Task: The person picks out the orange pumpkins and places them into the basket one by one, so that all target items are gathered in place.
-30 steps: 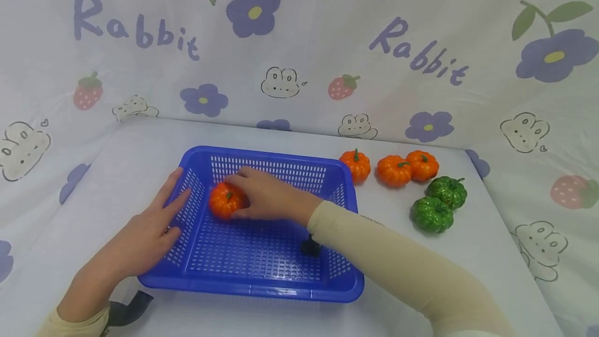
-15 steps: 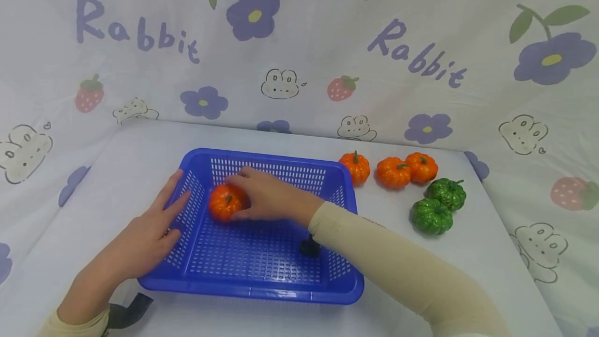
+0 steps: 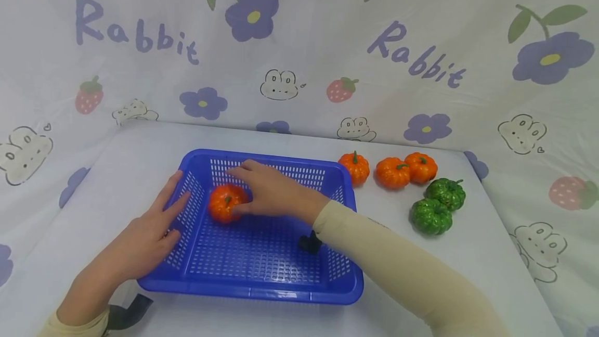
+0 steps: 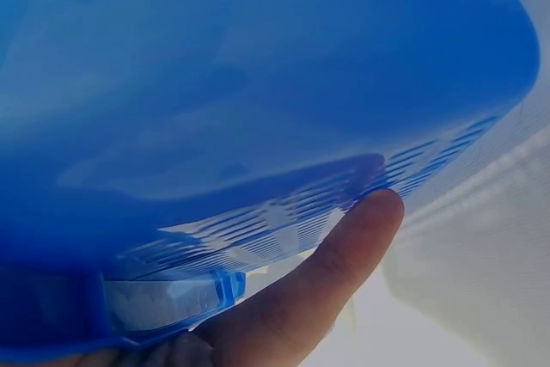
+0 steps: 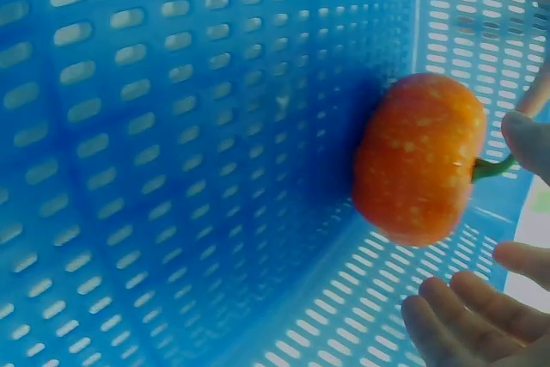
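Note:
An orange toy pumpkin (image 3: 224, 204) with a green stem sits inside a blue plastic basket (image 3: 250, 291), near its left wall. My right hand (image 3: 269, 191) is just right of the pumpkin, fingers spread. In the right wrist view the fingers (image 5: 481, 315) stand apart from the pumpkin (image 5: 421, 161), with the thumb close to its stem. My left hand (image 3: 142, 241) holds the basket's left rim, some fingers reaching over it. Seen in the left wrist view, one finger (image 4: 344, 251) lies against the outside of the basket wall below the rim.
Right of the basket on the white table (image 3: 398, 274) are more orange toy pumpkins, one (image 3: 355, 169) close by the basket's corner and two (image 3: 394, 173) touching each other. Two green toy pumpkins (image 3: 431, 216) lie nearer the right edge. A patterned cloth (image 3: 299, 40) hangs behind.
My right hand has loosened from the orange pumpkin, its fingers lifting off and shifting slightly right. The pumpkin stays in place in the basket, and the left hand has not moved.

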`<state>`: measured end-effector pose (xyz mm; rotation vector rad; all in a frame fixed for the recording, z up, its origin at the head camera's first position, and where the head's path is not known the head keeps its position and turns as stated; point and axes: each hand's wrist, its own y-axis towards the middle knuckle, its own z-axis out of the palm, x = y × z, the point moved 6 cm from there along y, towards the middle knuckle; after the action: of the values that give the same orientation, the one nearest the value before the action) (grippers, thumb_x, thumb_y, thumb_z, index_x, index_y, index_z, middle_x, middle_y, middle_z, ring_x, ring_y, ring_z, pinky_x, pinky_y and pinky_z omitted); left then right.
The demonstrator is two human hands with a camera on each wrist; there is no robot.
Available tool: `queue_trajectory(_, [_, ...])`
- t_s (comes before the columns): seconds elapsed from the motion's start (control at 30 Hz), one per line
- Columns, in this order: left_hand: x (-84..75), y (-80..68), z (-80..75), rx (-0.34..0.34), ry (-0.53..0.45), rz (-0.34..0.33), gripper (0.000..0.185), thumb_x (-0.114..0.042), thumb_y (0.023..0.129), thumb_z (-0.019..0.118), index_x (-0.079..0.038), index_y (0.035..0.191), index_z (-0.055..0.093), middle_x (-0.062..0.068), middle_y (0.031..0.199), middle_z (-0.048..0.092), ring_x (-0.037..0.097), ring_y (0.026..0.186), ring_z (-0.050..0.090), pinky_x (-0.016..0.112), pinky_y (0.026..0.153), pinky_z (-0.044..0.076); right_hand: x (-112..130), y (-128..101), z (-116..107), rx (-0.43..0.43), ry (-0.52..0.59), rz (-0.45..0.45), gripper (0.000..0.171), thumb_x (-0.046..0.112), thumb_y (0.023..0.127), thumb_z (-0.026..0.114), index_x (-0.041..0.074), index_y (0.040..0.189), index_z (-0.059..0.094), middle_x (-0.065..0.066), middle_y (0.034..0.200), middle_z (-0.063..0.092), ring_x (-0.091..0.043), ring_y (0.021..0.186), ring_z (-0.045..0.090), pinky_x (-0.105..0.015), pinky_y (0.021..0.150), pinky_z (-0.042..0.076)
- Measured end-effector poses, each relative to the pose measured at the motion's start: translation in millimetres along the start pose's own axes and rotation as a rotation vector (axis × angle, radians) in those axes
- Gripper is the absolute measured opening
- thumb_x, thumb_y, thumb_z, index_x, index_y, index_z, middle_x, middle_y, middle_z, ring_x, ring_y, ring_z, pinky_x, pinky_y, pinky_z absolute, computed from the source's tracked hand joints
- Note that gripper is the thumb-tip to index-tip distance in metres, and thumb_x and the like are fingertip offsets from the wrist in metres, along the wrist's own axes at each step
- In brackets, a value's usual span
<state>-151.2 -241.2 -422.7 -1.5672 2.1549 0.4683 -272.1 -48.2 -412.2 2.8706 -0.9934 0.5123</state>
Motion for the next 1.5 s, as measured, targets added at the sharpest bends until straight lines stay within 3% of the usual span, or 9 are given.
queue_trajectory(0.8, [-1.3,-0.2,0.4,-0.008,0.005,0.005,0.068,-0.002,0.102,0.059,0.009,0.164,0.034,0.014,0.181,-0.013,0.056,0.130,0.061,0.066,0.101,0.054,1.0,-13.0,-33.8,-0.105,0.040,-0.001,0.078,0.040,0.097,0.083,0.017,0.164,0.050,-0.008,0.149,0.058,-0.023,0.134,0.057,-0.038,0.116,0.049])
queue_trajectory(1.5, [-1.7,0.4,2.0,-0.001,0.020,0.007,0.069,-0.002,0.102,0.059,0.009,0.165,0.033,0.015,0.181,-0.013,0.055,0.128,0.062,0.065,0.101,0.055,-5.4,-25.6,-49.9,-0.187,0.055,-0.037,0.070,0.040,0.099,0.080,0.015,0.160,0.054,-0.006,0.152,0.059,-0.023,0.139,0.056,-0.041,0.118,0.047])
